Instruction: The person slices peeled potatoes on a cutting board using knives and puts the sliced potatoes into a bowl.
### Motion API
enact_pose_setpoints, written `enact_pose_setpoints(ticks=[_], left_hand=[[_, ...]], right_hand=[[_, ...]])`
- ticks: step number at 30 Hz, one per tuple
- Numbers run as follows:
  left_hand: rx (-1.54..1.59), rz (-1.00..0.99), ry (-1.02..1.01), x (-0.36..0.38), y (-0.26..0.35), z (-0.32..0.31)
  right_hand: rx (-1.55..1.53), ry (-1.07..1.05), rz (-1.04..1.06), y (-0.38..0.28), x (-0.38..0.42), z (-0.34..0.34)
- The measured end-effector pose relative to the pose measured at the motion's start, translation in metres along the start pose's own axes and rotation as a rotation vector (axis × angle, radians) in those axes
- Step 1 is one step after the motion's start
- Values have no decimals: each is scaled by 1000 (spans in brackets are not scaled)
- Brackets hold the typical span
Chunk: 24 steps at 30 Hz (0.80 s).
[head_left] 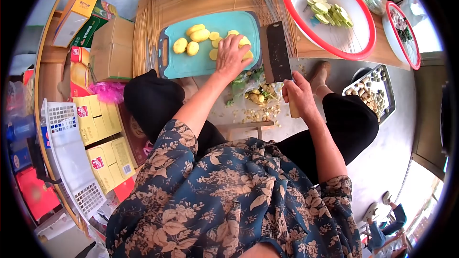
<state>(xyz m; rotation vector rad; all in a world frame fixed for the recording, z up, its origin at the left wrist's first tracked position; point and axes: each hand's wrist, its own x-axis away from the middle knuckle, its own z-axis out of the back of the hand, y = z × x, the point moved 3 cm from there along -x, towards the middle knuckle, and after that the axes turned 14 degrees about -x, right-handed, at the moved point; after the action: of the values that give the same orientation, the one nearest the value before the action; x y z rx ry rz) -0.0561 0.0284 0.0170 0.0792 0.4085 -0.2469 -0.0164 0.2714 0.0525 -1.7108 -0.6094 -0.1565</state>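
Observation:
My right hand (299, 96) is wrapped round the wooden handle of a cleaver (278, 53), its broad dark blade raised beside the right edge of the teal cutting board (177, 70). Over the right part of that board, my left hand (231, 56) rests with bent fingers among yellow potato slices (213, 54); whether it grips any of them is hidden. Whole peeled potatoes (180, 45) lie to the left on the board.
Thin sticks (143, 43) flank the board. A red-rimmed basin (306, 38) holds green slices; a smaller basin (416, 57) stands farther right. Peelings (258, 114) lie below the table. A tray (389, 110) of cut pieces is at right, cartons (112, 48) at left.

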Motion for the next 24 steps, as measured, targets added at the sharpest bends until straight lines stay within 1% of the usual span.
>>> enact_pose_setpoints(ticks=[4, 6, 7, 9, 10, 12, 15, 24], left_hand=[[-78, 77, 31, 2, -17, -9], [-55, 212, 65, 3, -24, -11], [-53, 216, 67, 5, -25, -11], [36, 345, 113, 13, -30, -10], [37, 351, 116, 18, -32, -12], [38, 422, 109, 27, -36, -14], [42, 432, 85, 30, -38, -16], [86, 533, 114, 17, -49, -28]], right_hand=[[-22, -40, -29, 20, -9, -3], [-45, -42, -29, 25, -13, -4], [-48, -37, -34, 28, -16, -5], [-47, -33, -41, 34, -21, -5], [-80, -48, -45, 37, -25, -6], [-109, -67, -46, 41, -32, -9], [-165, -86, -69, 48, -41, -12], [-308, -84, -139, 57, -68, -18]])
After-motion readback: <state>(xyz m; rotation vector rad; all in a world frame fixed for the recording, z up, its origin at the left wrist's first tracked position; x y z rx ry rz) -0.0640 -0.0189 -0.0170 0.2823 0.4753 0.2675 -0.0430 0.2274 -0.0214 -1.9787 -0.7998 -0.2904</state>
